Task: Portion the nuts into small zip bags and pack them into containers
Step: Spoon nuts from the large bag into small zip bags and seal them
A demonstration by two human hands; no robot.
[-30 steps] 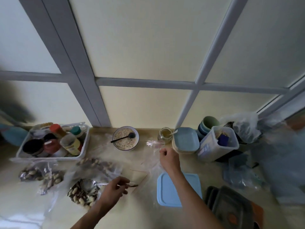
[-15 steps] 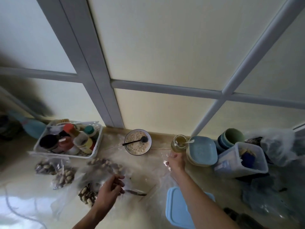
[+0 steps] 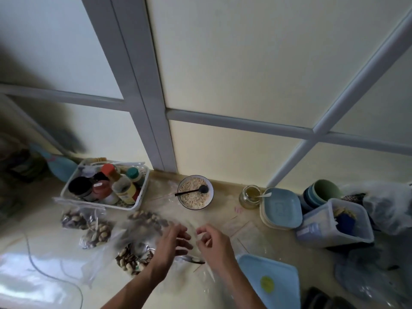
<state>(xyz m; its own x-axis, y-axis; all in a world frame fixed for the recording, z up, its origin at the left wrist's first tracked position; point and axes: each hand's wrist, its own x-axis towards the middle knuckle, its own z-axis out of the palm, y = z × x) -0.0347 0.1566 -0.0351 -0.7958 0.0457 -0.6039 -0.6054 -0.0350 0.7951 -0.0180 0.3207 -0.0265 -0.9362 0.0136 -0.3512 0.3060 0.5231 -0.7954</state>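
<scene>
An open clear bag of nuts [image 3: 131,259] lies on the counter in front of me. Three filled small zip bags [image 3: 98,233] sit to its left and behind it. My left hand [image 3: 171,244] hovers over the nut bag with fingers spread, holding nothing. A metal spoon [image 3: 191,260] lies on the counter beneath the hands. My right hand [image 3: 211,244] has curled fingers that pinch the top edge of a thin clear zip bag [image 3: 208,274], which trails down and is hard to make out. A blue-lidded container [image 3: 272,279] lies at my right.
A white basket of bottles [image 3: 136,205] stands back left. A bowl of oats [image 3: 195,195] with a black spoon and a small jar [image 3: 249,196] stand at the wall. A stack of blue-lidded containers [image 3: 281,208], a clear tub [image 3: 334,226], cups [image 3: 325,192] and empty zip bags [image 3: 245,230] fill the right.
My right hand came back from near the jar toward me with the clear bag. My left hand let go of the spoon, which now lies on the counter, and spread its fingers.
</scene>
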